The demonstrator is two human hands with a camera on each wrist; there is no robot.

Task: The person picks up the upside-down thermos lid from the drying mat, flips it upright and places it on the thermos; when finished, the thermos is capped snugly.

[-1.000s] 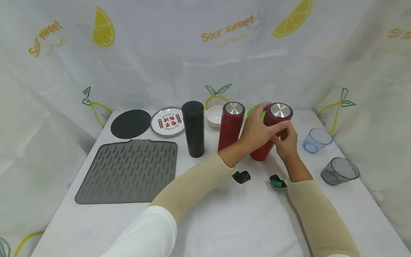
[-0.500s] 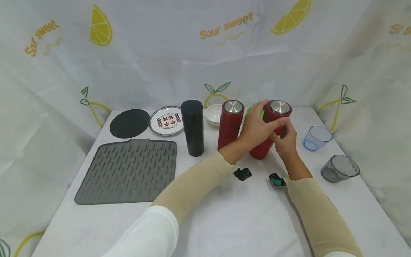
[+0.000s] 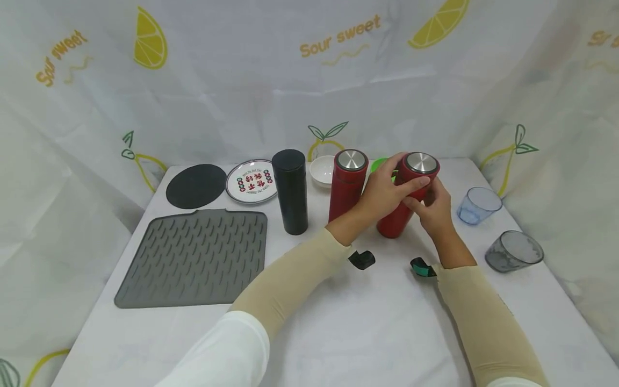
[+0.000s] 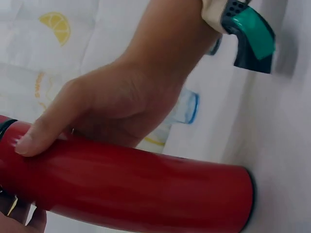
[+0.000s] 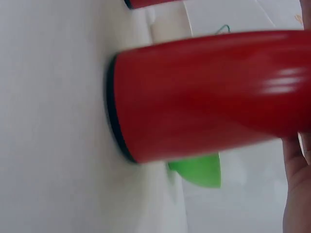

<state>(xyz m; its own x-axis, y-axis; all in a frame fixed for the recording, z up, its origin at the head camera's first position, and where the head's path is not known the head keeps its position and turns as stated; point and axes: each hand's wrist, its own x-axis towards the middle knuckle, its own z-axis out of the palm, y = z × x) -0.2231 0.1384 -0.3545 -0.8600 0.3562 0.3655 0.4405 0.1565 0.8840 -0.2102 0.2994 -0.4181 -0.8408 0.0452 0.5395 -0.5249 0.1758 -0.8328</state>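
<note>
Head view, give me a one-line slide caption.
Both hands, left hand and right hand, grip a tilted red flask.

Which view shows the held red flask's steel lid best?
Head view. The red flask shows whole there, tilted, its steel lid facing the camera, left hand and right hand gripping its upper part. Both wrist views show only the red body and base, no lid top.

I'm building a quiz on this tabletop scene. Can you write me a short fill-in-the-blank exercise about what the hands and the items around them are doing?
1. Both hands grip a tilted ____ flask with a steel-topped lid.
2. The left hand and the right hand meet near the flask's ____ end.
3. Left of the other red flask stands a ____ flask.
4. The ribbed grey mat lies on the table's ____ side.

Missing words: red; upper; black; left
</note>
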